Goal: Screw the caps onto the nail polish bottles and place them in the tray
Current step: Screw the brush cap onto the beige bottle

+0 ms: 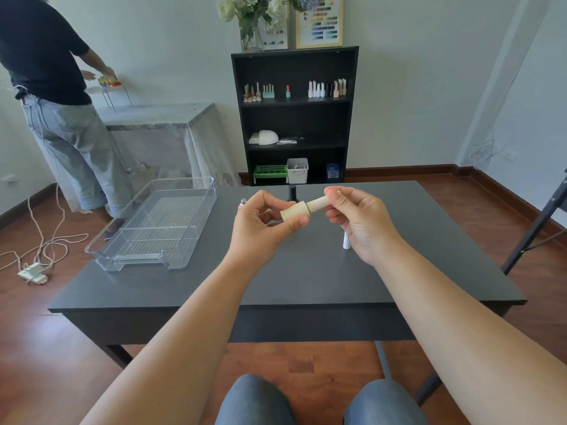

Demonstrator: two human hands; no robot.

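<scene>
- Beige cylindrical nail polish bottle (294, 213): held tilted above the dark grey counter (306, 271), right of the clear plastic tray (153, 225).
- Left hand (264, 223): fingers curled round the bottle.
- Right hand (357, 219): pinching the ribbed beige cap (317, 203), which meets the bottle's neck.
- Black bottle (292, 193): upright, behind the hands.
- White ribbed cap (346, 242): right of the tray, partly hidden by the right hand.
</scene>
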